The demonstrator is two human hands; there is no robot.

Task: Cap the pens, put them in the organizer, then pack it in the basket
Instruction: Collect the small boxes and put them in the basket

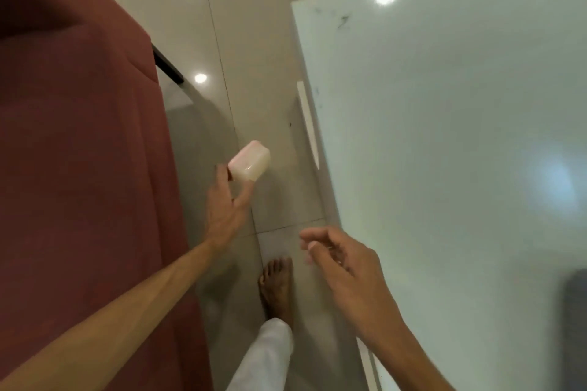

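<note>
My left hand [227, 203] reaches forward over the tiled floor and grips a small translucent pinkish box, the organizer [249, 161], between thumb and fingertips. The box is tilted and held in the air. My right hand [343, 259] hovers lower and to the right, near the glass table's edge, fingers loosely curled and apart, with nothing visible in it. No pens, caps or basket are in view. The picture is blurred by motion.
A frosted glass table top [444, 136] fills the right side, its edge running down the middle. A dark red cushioned piece of furniture [79, 136] fills the left. Between them is a narrow strip of glossy tile floor with my bare foot [276, 282].
</note>
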